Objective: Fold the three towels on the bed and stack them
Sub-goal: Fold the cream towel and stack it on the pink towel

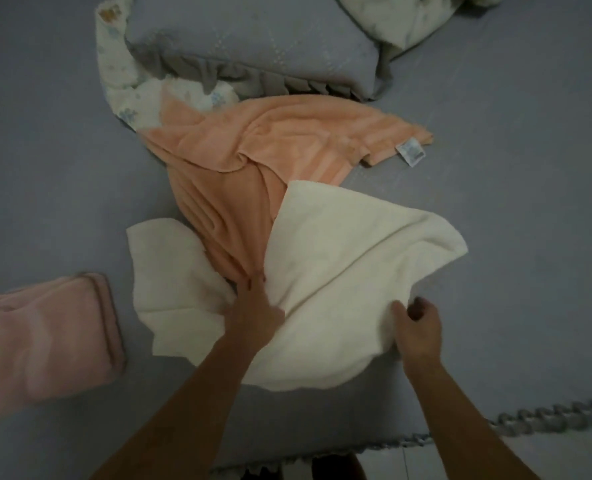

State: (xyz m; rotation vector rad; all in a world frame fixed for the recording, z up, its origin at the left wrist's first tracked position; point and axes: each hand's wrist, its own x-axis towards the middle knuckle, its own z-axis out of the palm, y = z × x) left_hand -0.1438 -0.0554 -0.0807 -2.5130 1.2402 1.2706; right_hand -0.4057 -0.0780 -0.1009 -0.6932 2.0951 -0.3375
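Cream towel: a soft, rumpled cream terry towel (339,258) lies unfolded on the grey bed (529,202) and serves here as the landmark; one lobe spreads to its left, a broader sheet rises to the right.
Left hand: the left hand (253,306) sits at the middle of the cream towel, fingers curled forward and bunching cloth where the cream towel meets the orange one; which of the two it has hold of, or both, I cannot tell.
Right hand: the right hand (417,323) is at the near right edge of the cream towel, thumb and curled fingers pinching a fold of it.
Orange towel: a peach-orange striped terry towel (253,150) lies crumpled just beyond the cream towel, its near end tucked under the cream towel's middle; a small white label (410,152) hangs from its far right corner.
Pink towel: a folded pale pink plush towel (48,337), a thick rectangle, rests on the bed well to the left of the cream towel, apart from it.
Pillow: a grey quilted pillow (253,39) with a pleated frill lies beyond the orange towel, farther from the cream towel.
Printed cloth: a white patterned cloth (121,84) curls around the pillow's left side, touching the orange towel's far left edge.
Bed edge: a grey ruffled trim (557,415) runs nearer than the cream towel, to its right.
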